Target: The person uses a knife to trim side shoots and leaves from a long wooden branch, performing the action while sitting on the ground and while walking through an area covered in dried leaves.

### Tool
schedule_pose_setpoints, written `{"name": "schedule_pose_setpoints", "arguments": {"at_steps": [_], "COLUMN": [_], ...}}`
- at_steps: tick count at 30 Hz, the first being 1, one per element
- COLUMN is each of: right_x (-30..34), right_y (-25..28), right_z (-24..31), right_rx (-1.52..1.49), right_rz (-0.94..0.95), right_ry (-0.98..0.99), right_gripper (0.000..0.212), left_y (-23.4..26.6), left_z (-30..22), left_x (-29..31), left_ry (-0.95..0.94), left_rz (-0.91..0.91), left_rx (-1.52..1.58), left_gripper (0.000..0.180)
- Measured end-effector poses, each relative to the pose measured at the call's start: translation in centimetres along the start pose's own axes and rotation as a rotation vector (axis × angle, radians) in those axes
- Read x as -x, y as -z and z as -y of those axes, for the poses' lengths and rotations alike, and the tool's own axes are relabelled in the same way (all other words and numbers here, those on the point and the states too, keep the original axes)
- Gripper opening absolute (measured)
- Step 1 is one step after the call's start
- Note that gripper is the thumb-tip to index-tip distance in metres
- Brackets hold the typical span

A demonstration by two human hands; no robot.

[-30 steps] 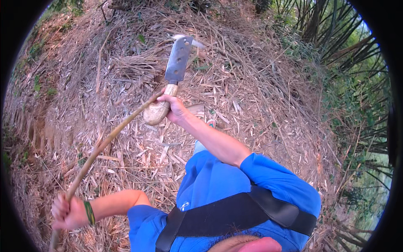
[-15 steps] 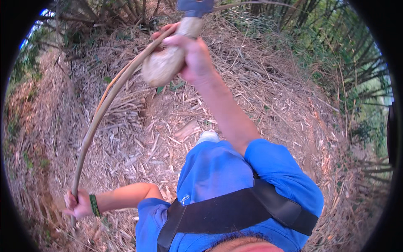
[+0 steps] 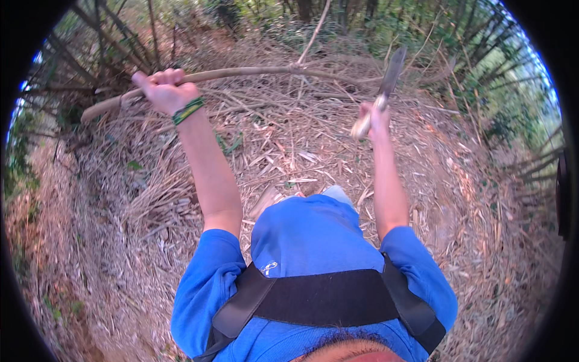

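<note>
Dry straw-strewn ground [image 3: 458,199] in daylight, ringed by green bamboo thicket [image 3: 500,90].

Dry straw litter [image 3: 289,145] on ground; green bamboo stalks [image 3: 506,78] behind.

Knife handle [image 3: 362,125] mostly inside right hand [image 3: 375,116]; blade [image 3: 391,75] motion-blurred

Packages: you have none in view.
Labels: none you can make out, on the ground or on anything you hold.
Signs: none among the stalks and dry litter ahead of you.
Screens: none.
</note>
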State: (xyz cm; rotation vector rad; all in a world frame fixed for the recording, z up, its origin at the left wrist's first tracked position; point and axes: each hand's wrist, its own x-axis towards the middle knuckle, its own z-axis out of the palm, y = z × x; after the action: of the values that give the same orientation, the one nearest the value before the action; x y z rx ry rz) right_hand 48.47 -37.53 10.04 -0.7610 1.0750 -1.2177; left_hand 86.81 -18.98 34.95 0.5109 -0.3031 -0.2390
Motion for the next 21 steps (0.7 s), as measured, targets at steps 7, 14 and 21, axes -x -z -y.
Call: {"name": "schedule_pose_setpoints", "arguments": {"at_steps": [7,14,21], "right_x": [16.3,27.4,32.0], "right_y": [14.5,22.7,23.2], "right_z": [-6.1,-4.5,3.8], "right_rx": [0.252,0.027,0.105], "right_rz": [-0.264,-0.566,-0.591], "right_ry": [-0.247,-0.186,0.152], "right_gripper": [0.016,0.012,0.017], "left_y": [-11.0,-19.9,-25.2], "left_z": [10.7,15.0,14.7], "left_x": [13.0,25.5,30.8], "left_ry": [-0.030,0.426,0.235], "left_rz": [0.700,1.021,1.016], "left_rx": [0.006,0.164,-0.125], "left_gripper": [0.032,0.019,0.032]}}
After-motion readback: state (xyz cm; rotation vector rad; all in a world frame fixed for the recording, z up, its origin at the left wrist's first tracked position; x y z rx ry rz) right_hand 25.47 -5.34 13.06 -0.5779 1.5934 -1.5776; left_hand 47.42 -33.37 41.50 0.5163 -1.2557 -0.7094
